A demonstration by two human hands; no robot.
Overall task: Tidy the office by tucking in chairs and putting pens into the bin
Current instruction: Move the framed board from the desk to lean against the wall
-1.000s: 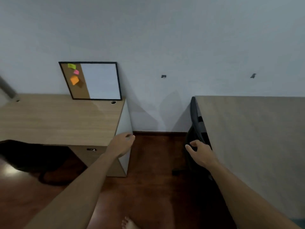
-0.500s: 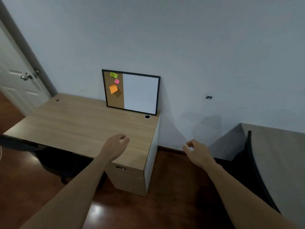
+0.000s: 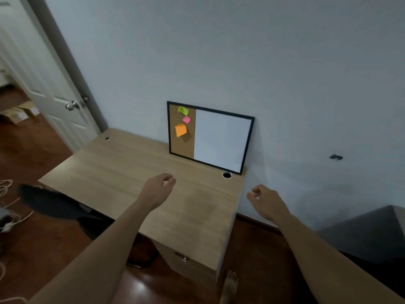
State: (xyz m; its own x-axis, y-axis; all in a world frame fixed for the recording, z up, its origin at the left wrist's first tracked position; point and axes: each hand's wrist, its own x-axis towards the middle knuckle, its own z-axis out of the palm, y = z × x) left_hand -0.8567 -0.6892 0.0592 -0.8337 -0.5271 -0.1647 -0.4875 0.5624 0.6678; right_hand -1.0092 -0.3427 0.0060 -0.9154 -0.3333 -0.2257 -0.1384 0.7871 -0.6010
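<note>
Wooden desk [image 3: 122,172] fills your view. Your left hand [image 3: 156,189] hovers above it and your right hand [image 3: 266,201] is off its right edge, both empty, fingers loosely curled. The dark chair [image 3: 54,205] sits partly under the desk's front left. No pens or bin show. Shove hard and you could topple the board [image 3: 219,139] leaning at the desk's back, or snag the cables [image 3: 6,189] lying to its left.

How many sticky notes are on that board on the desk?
3, all on the cork strip of the board: green note on top, pink note below it, orange note lowest. A dark patch behind the orange one may be its shadow.
</note>
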